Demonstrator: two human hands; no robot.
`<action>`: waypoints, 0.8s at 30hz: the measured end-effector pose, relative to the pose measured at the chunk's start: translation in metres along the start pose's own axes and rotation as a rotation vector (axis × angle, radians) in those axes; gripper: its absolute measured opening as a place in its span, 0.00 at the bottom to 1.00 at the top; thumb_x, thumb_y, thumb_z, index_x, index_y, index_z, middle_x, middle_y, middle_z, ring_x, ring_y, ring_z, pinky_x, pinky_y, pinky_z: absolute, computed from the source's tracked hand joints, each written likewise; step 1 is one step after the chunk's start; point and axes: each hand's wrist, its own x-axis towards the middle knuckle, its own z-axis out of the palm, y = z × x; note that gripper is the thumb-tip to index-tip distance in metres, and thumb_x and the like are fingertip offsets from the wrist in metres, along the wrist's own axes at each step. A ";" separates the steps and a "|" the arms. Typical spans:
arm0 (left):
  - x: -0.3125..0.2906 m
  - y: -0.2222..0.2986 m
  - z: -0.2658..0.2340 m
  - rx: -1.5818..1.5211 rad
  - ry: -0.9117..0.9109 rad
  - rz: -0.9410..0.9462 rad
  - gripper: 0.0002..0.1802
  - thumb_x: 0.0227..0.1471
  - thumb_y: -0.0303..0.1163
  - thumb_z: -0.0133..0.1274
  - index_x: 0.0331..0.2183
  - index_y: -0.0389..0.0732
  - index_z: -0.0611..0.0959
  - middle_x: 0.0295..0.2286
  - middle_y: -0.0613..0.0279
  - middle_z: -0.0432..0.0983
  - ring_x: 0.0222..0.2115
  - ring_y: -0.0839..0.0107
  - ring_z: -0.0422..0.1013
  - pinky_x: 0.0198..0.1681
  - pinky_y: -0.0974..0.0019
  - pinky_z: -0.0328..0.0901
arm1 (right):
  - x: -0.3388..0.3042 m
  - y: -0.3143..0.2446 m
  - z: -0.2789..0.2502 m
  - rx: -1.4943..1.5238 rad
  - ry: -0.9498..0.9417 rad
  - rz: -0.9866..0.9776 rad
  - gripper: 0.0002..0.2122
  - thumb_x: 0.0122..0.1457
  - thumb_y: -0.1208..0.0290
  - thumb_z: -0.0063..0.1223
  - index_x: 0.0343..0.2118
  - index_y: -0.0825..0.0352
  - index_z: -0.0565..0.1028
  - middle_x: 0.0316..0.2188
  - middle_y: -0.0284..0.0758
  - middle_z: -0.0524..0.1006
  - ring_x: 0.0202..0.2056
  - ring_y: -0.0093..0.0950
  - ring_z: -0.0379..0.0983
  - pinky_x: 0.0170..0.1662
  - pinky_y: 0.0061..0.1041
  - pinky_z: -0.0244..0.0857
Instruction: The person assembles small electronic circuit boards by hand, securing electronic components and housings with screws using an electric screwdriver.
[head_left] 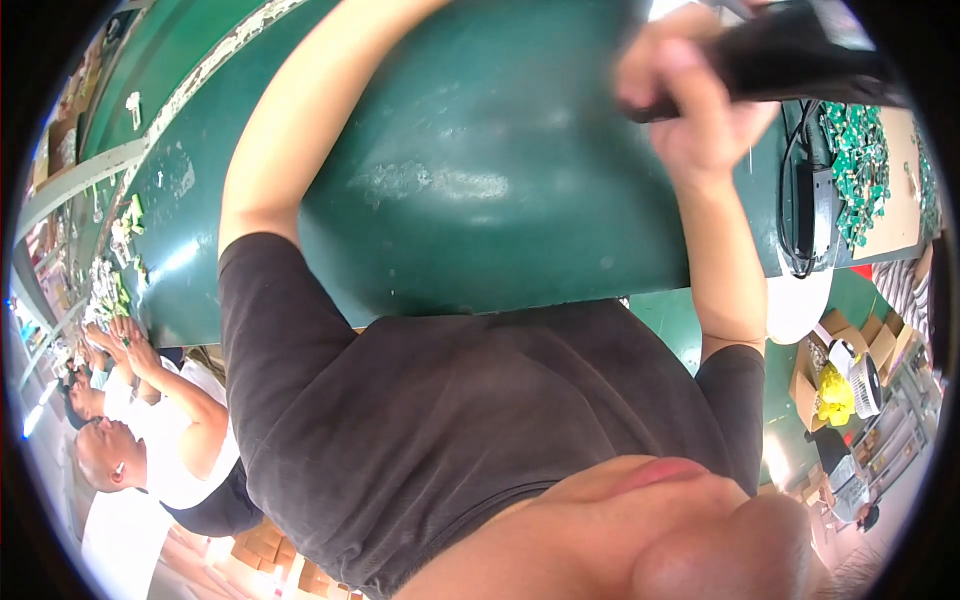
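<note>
My right hand [705, 115] is at the upper right above the green tabletop [450, 230]. Its fingers are closed around a long black object [800, 55], smeared by motion; I cannot make out its kind. The object runs from my fist toward the right rim, with a pale, shiny patch above its far end. My left forearm [320, 90] stretches across the left side of the table and leaves the picture at the top, so I cannot see my left hand.
Right of my right forearm lie a black power adapter [815, 205] with its cable and a heap of small green circuit boards [855, 165] on cardboard [902, 190]. A carton [803, 385] with a yellow bag [836, 393] stands beyond. Co-workers [165, 430] sit along the left.
</note>
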 end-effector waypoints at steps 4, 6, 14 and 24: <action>-0.055 0.084 0.006 -0.155 -0.223 -0.140 0.12 0.46 0.24 0.64 0.31 0.39 0.75 0.32 0.59 0.76 0.35 0.58 0.76 0.34 0.61 0.71 | 0.027 -0.012 -0.083 0.215 -0.166 -0.145 0.13 0.62 0.61 0.43 0.30 0.66 0.72 0.21 0.34 0.69 0.21 0.27 0.62 0.31 0.35 0.61; -0.087 0.106 0.017 -0.046 -0.149 0.052 0.12 0.47 0.27 0.62 0.33 0.42 0.76 0.35 0.61 0.74 0.33 0.62 0.75 0.35 0.62 0.72 | 0.044 -0.031 -0.113 0.146 -0.124 -0.226 0.12 0.59 0.64 0.43 0.28 0.67 0.72 0.19 0.37 0.70 0.21 0.29 0.64 0.31 0.37 0.63; -0.096 0.121 0.006 -0.259 -0.045 0.084 0.13 0.46 0.32 0.69 0.34 0.42 0.84 0.42 0.63 0.78 0.38 0.64 0.78 0.40 0.63 0.75 | 0.053 -0.026 -0.115 0.058 -0.149 -0.250 0.08 0.54 0.71 0.43 0.26 0.70 0.72 0.19 0.40 0.70 0.23 0.32 0.65 0.33 0.39 0.64; -0.084 0.114 -0.009 -0.115 -0.404 0.011 0.15 0.45 0.32 0.67 0.34 0.36 0.81 0.62 0.39 0.60 0.62 0.41 0.60 0.63 0.46 0.59 | 0.029 0.011 -0.076 0.209 -0.299 -0.010 0.07 0.55 0.76 0.42 0.30 0.72 0.73 0.22 0.36 0.68 0.26 0.29 0.62 0.34 0.35 0.58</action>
